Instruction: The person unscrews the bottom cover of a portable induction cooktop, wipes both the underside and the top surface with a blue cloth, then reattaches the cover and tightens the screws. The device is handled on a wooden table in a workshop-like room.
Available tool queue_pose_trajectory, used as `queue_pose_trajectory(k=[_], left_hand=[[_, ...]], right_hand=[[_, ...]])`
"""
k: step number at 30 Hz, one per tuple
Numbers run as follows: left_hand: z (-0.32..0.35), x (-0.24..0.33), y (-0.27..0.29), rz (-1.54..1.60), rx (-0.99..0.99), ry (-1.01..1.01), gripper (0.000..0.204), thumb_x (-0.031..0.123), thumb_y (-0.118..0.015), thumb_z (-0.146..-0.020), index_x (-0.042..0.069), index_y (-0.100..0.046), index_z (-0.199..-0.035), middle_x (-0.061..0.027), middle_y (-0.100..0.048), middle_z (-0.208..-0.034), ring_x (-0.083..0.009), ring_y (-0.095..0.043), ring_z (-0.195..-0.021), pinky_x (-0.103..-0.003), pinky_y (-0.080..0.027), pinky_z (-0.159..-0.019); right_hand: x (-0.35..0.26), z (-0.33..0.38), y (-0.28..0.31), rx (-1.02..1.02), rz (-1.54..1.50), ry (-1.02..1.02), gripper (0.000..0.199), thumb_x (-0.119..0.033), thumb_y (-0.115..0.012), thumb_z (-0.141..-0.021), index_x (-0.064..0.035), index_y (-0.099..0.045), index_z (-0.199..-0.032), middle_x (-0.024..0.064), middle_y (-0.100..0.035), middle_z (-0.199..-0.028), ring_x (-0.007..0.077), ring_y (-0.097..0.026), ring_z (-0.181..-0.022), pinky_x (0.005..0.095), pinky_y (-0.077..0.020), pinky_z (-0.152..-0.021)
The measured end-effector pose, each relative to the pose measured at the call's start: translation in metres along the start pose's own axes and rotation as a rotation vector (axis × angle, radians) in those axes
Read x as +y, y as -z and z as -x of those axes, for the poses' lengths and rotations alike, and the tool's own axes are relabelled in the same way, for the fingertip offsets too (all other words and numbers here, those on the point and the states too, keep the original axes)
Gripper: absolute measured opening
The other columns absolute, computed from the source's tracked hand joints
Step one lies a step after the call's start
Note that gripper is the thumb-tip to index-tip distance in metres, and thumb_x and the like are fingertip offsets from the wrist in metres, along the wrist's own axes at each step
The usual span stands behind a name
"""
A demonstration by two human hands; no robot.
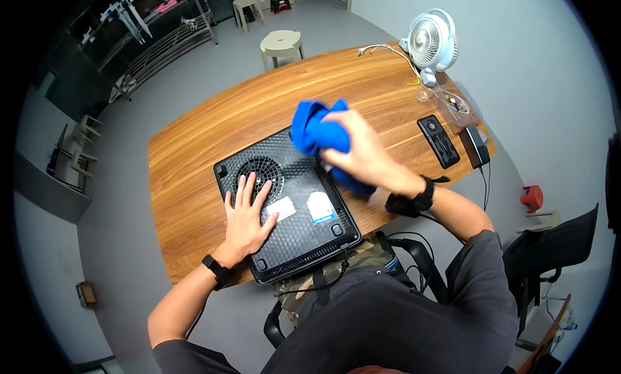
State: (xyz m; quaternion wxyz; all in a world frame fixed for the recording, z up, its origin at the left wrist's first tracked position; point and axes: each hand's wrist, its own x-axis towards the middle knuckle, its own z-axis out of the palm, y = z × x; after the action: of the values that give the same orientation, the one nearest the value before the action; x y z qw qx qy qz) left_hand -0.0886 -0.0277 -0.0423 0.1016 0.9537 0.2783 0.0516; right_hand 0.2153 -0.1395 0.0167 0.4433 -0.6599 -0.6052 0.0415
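A black induction cooktop (299, 180) lies bottom up at the near edge of the wooden table, its round fan grille (266, 169), corner feet and white labels facing up. My left hand (246, 213) rests flat on it with spread fingers, the fingertips over the grille. Bunched in my right hand (363, 147) is a blue cloth (317, 129), gripped above the cooktop's far right corner. Part of the cloth hangs down past the right side. Whether the cloth touches the casing there I cannot tell.
On the table's right are a black phone-like case (438, 141), a black box-shaped adapter (475, 147) with cables and a clear plastic package (458, 105). A white fan (432, 43) stands at the far right corner. A cream stool (282, 45) is beyond the table (213, 121).
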Motion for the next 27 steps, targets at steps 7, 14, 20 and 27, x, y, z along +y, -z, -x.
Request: queue_pose_trajectory(k=[7, 14, 20, 27], left_hand=[[0.001, -0.006, -0.003, -0.002, -0.002, -0.032, 0.073, 0.048, -0.062, -0.095, 0.020, -0.040, -0.159, -0.0202, -0.021, -0.170, -0.0398, -0.017, -0.157, -0.070, -0.016, -0.119], [-0.003, -0.016, 0.000, -0.018, -0.030, -0.013, 0.075, 0.045, -0.064, -0.094, 0.016, -0.040, -0.158, -0.0195, -0.019, -0.170, -0.0394, -0.014, -0.158, -0.069, -0.015, -0.120], [-0.007, -0.041, 0.006, -0.025, -0.034, 0.017, 0.071, 0.045, -0.062, -0.095, 0.012, -0.043, -0.156, -0.0181, -0.021, -0.170, -0.0403, -0.013, -0.158, -0.069, -0.013, -0.121], [-0.020, -0.055, 0.006, -0.055, 0.014, 0.079, 0.071, 0.044, -0.063, -0.095, 0.013, -0.044, -0.155, -0.0142, -0.022, -0.171, -0.0394, -0.014, -0.158, -0.070, -0.015, -0.120]], right_hand=[[0.002, 0.019, -0.082, -0.430, 0.132, 0.028, 0.065, -0.031, -0.080, -0.087, -0.0073, -0.051, -0.140, 0.0314, -0.040, -0.152, 0.0559, -0.035, -0.142, 0.0623, -0.0319, -0.118], [-0.002, 0.001, -0.108, -0.480, 0.207, -0.014, 0.065, -0.034, -0.079, -0.087, -0.0101, -0.051, -0.141, 0.0288, -0.041, -0.154, 0.0600, -0.034, -0.141, 0.0653, -0.0380, -0.113], [-0.003, -0.042, -0.136, -0.519, 0.200, -0.034, 0.064, -0.035, -0.078, -0.087, -0.0113, -0.052, -0.140, 0.0245, -0.046, -0.146, 0.0514, -0.042, -0.136, 0.0628, -0.0430, -0.108], [0.018, -0.082, -0.168, -0.462, 0.157, 0.051, 0.060, -0.037, -0.078, -0.087, -0.0115, -0.056, -0.137, 0.0197, -0.052, -0.142, 0.0500, -0.046, -0.133, 0.0645, -0.0436, -0.106]])
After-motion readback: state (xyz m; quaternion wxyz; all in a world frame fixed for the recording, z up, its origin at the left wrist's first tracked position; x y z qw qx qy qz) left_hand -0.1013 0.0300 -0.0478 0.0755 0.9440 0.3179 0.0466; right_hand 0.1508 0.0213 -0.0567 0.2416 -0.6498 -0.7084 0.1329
